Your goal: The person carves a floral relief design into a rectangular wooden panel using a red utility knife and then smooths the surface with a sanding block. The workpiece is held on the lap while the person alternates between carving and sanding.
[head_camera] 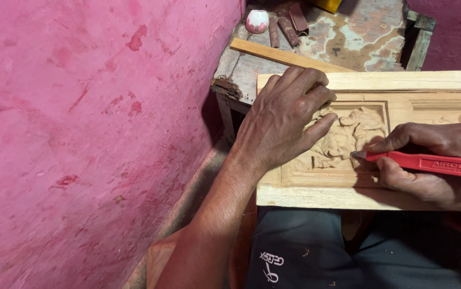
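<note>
A pale wooden panel with a carved relief in a recessed square lies across my lap. My left hand rests flat on the panel's left end, its fingers lying over the edge of the carving. My right hand grips a red-handled carving tool, whose metal tip touches the relief's right side. A second recessed field shows to the right, partly hidden by my right hand.
A pink wall stands close on the left. Behind the panel is a worn table with a wooden strip, a small white and pink cup and brown rolled pieces. My dark trousers show below.
</note>
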